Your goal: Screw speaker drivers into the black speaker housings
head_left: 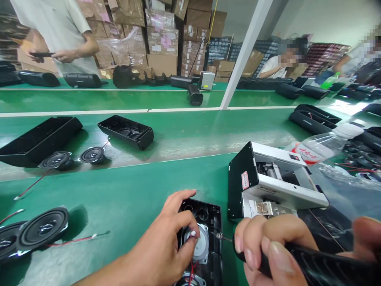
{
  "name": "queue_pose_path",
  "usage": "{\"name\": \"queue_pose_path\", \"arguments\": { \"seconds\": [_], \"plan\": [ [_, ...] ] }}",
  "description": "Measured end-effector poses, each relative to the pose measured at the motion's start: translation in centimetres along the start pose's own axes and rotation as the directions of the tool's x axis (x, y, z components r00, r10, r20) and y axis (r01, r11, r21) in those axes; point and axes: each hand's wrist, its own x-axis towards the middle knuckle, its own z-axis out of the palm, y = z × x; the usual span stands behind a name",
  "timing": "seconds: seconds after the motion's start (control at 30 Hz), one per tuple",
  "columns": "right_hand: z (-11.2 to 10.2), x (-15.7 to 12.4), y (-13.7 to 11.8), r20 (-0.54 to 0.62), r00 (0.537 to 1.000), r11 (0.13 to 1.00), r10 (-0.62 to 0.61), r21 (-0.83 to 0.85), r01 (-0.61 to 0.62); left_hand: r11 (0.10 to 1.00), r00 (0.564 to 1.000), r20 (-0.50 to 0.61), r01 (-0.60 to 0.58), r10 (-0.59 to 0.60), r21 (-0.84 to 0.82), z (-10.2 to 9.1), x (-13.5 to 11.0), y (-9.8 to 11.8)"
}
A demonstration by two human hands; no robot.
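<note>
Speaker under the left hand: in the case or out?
In: the speaker sits inside the black case, left hand resting on it, screwdriver tip at its edge.

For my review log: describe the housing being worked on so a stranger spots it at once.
Near edge of the green bench, left of the white box. The black housing under the left hand, unlike those beyond, holds a silver-backed speaker.
</note>
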Motion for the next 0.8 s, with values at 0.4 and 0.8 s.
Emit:
{"name": "queue_pose_path", "arguments": {
  "seconds": [0.4,0.8],
  "plan": [
    [1.6,-1.2,2.1,-0.158,0.987,0.998,-0.015,-0.056,0.007,0.999,0.998,-0.044,-0.035,0.034,-0.028,0.2,-0.3,-0.6],
    [0.6,-0.7,4.1,0.074,0.997,0.998,0.030,-0.052,-0.026,0.992,0.985,-0.118,0.127,-0.123,0.024,0.9,-0.7,-0.6]
  ]
}}
